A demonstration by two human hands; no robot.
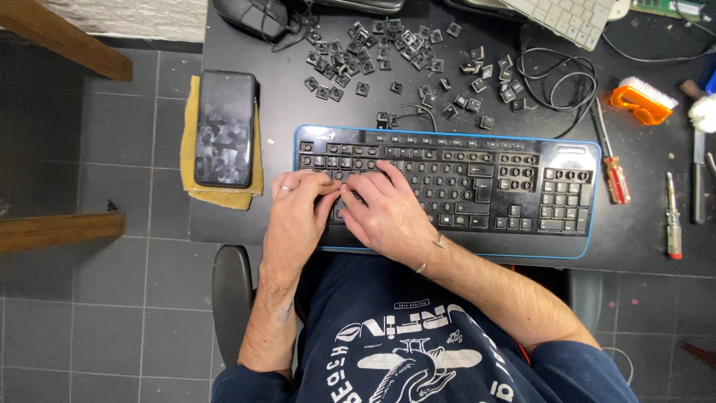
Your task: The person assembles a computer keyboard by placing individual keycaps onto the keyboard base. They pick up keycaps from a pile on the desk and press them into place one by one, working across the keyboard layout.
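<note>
A black keyboard (477, 186) with a blue rim lies on the dark table, most of its keycaps removed. My left hand (298, 213) and my right hand (384, 209) rest on its left part, fingertips meeting over one spot in the key rows. What they pinch there is hidden by the fingers. Several loose black keycaps (373, 56) are scattered on the table behind the keyboard.
A phone (224, 127) lies on a yellow cloth at the table's left edge. A red-handled screwdriver (613, 168), an orange brush (643, 103), other hand tools (673, 224), a coiled cable (556, 78), a mouse (253, 16) and a white keyboard (567, 16) lie around.
</note>
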